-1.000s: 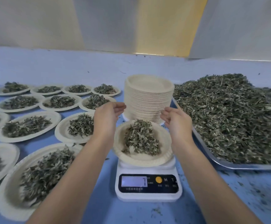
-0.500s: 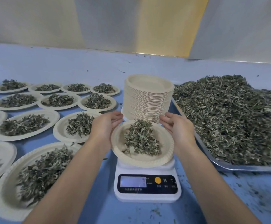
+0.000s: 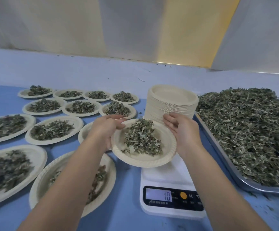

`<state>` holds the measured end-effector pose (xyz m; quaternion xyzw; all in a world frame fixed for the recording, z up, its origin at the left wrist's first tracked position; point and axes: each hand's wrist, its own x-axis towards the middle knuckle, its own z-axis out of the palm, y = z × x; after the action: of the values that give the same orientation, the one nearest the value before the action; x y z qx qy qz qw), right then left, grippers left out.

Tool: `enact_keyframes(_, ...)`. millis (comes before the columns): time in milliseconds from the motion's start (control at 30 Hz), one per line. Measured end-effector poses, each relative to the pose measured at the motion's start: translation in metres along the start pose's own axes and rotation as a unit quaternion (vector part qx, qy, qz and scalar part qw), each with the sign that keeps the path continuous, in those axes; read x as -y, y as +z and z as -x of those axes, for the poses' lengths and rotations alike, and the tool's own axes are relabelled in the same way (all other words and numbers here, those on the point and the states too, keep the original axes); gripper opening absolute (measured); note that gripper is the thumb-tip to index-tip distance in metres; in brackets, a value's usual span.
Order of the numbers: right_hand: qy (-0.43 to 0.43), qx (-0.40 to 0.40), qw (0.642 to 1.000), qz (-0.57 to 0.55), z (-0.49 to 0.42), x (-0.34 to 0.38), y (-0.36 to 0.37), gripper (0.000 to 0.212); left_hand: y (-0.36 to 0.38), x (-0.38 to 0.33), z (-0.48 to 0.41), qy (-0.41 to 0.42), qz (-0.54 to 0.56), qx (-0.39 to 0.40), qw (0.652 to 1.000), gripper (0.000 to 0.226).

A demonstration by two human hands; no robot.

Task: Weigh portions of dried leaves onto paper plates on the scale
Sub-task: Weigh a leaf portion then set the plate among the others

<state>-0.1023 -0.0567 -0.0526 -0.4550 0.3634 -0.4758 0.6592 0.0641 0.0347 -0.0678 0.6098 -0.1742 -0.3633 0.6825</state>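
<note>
**Portion plate in hand at the scale, display reading 10**

Noting, at far left, rows of round cream paper plates (image 3: 78, 125) lying close together on the blue tabletop (image 3: 127, 217), each carrying a small heap of dried green leaves. Finding the nearest ones blurring toward the frame edge.

Seeing the left hand (image 3: 107, 130) gripping the left rim of one more round cream paper plate, the held plate (image 3: 145, 160), with the thumb lying over the rim and the fingers going underneath. Finding the held plate tilting slightly and overlapping the upper left of the scale. Not managing to tell whether it is touching the platform or hanging just above it. Logging a loose mound of dried leaves, the portion (image 3: 141, 139), sitting in the middle of the held plate.

Seeing the right hand (image 3: 182, 133) standing at the held plate's right rim, palm facing left, fingers relaxed and only lightly curved, gripping nothing. Not managing to tell whether it is touching the rim.

Noting, behind both hands, a tall stack of empty cream paper plates (image 3: 172, 104) standing on the tabletop just beside the tray.

Logging the white digital kitchen scale (image 3: 167, 179) sitting below and right of the held plate. Reading 10 on the lit display of its black front panel, with a round orange button just to the right.

Noting, at far right, a shallow metal tray (image 3: 268, 189) holding a large bulk heap of dried leaves (image 3: 252, 130). Seeing loose crumbs lying on the tabletop in front of it.
</note>
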Motion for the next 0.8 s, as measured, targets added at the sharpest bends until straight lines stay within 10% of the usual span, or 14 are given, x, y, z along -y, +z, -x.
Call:
enact_keyframes(433, 0.154, 0.174, 0.96, 0.154, 0.002, -0.043, 0.124, 0.002, -0.122, -0.051, -0.037, 0.096, 0.065, -0.245, 0.963, 0.036)
enact_keyframes(800, 0.151, 0.167, 0.966, 0.127, -0.002, -0.085, 0.237, 0.008, -0.219, -0.067, -0.056, 0.02, 0.061, -0.245, 0.967, 0.033)
